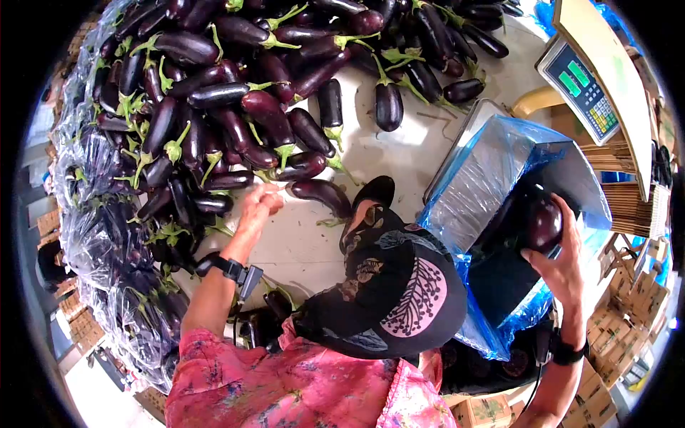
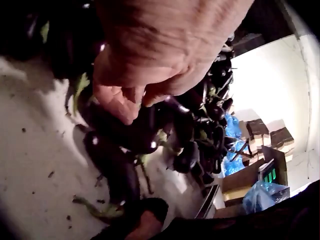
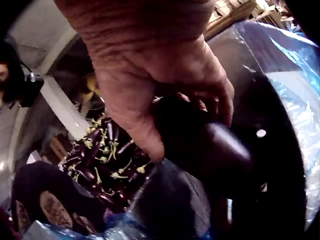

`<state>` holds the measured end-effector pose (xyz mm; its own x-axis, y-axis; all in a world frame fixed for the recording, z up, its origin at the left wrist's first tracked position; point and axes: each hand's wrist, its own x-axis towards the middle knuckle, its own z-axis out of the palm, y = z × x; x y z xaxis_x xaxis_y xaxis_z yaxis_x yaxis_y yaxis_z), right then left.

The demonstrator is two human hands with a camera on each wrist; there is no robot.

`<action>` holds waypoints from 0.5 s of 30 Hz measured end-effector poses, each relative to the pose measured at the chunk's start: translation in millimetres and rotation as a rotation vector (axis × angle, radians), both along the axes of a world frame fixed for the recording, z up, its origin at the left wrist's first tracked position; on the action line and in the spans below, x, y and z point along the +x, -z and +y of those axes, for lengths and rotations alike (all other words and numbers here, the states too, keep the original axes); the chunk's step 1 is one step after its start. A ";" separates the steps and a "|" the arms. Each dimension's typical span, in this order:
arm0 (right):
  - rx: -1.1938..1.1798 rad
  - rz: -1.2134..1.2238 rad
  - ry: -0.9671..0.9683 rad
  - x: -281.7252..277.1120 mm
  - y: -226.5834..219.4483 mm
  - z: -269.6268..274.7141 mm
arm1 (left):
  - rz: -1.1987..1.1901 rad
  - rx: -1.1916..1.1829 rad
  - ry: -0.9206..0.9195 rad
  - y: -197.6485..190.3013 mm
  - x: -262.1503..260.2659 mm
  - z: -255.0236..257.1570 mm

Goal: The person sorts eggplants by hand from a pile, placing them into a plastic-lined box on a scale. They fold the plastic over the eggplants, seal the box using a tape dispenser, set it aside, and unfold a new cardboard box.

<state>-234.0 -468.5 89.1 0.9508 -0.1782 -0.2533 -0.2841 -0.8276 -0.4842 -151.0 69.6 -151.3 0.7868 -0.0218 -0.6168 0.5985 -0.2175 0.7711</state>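
Right hand [image 1: 564, 267] curled around an eggplant [image 1: 544, 225]; left hand [image 1: 258, 207] fingers bent among piled eggplants [image 1: 214, 93]

We see a pale worktop [image 1: 399, 153], a digital weighing scale [image 1: 581, 89] upper right, and brown cardboard boxes [image 1: 621, 328] lower right.

Digital scale [image 1: 581, 85] above cardboard boxes [image 1: 628, 314], black patterned cap [image 1: 399, 285] in foreground.
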 end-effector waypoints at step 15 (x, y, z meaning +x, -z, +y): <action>-0.365 -0.263 -0.774 -22.2 67.1 38.9 | -0.827 0.558 0.437 1.2 -2.2 -69.1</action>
